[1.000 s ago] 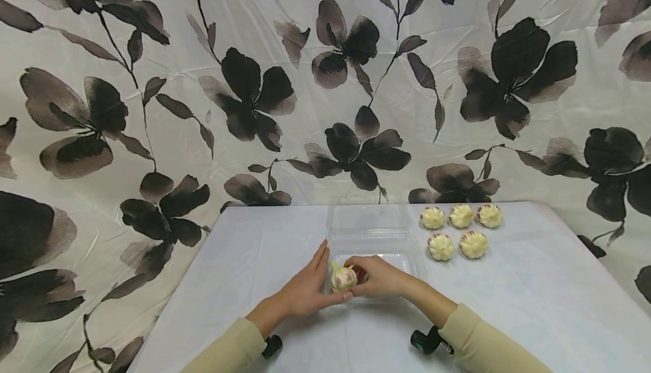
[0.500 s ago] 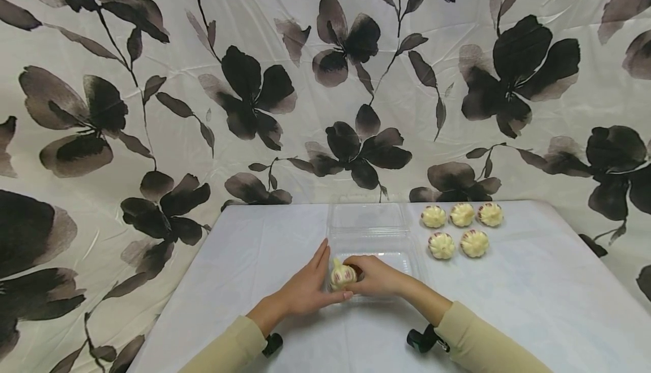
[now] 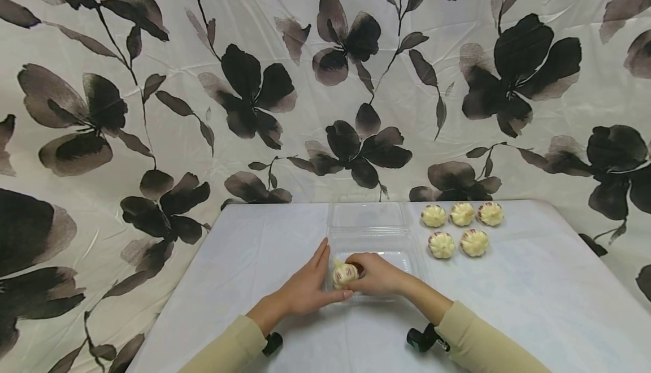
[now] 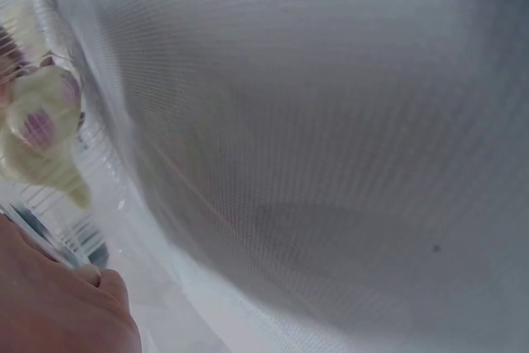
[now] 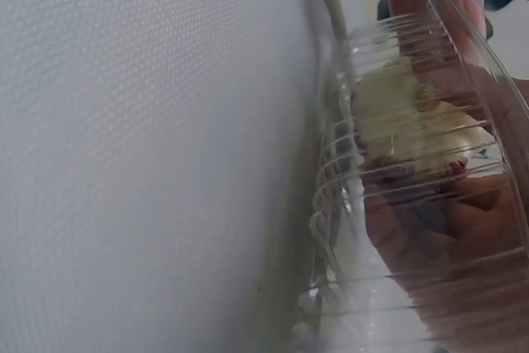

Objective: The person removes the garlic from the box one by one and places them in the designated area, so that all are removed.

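A garlic bulb [image 3: 343, 275], cream with purple streaks, sits at the left end of the clear plastic clamshell container [image 3: 373, 244], whose lid [image 3: 368, 216] lies open toward the back. My right hand [image 3: 380, 274] reaches into the container and grips this bulb from its right side. My left hand [image 3: 303, 292] rests against the container's left side, fingers straight and thumb along the front edge. In the left wrist view, the bulb [image 4: 40, 126] shows its stem through the ribbed wall. The right wrist view shows the right fingers [image 5: 471, 229] behind the clear plastic, partly blurred by its ribs.
Several more garlic bulbs [image 3: 461, 215] stand in two rows at the table's back right. A white cloth [image 3: 244, 248] covers the table. Behind it hangs a floral curtain [image 3: 285, 96].
The bulb has turned and shifted slightly to the right in the right hand's fingers. The left hand has stayed nearly still.
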